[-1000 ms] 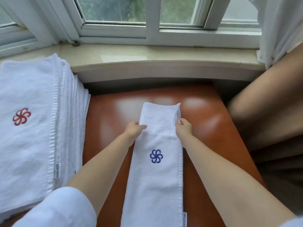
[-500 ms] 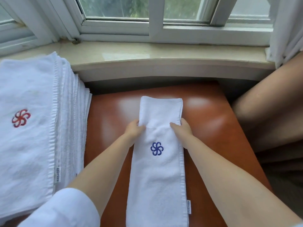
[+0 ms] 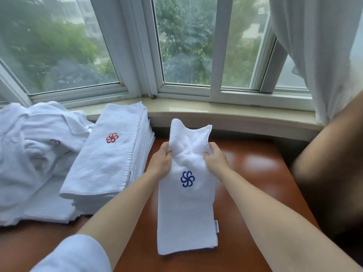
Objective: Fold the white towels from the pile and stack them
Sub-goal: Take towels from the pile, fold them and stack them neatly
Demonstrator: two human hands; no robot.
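Towel (image 3: 186,209) seen at table (image 3: 255,173) centre: white, folded into long narrow strip, blue pinwheel logo (image 3: 187,179) on top, small label at right edge. Far end bunched and raised, corners poking up toward sill (image 3: 225,114). Left edge gripped by left hand (image 3: 160,161), fingers curled round cloth. Right edge pinched by right hand (image 3: 215,157). Near end lying flat on table. Stack (image 3: 110,158) of folded towels just left, red logo on top. Loose pile (image 3: 33,146) crumpled beyond stack, far left.
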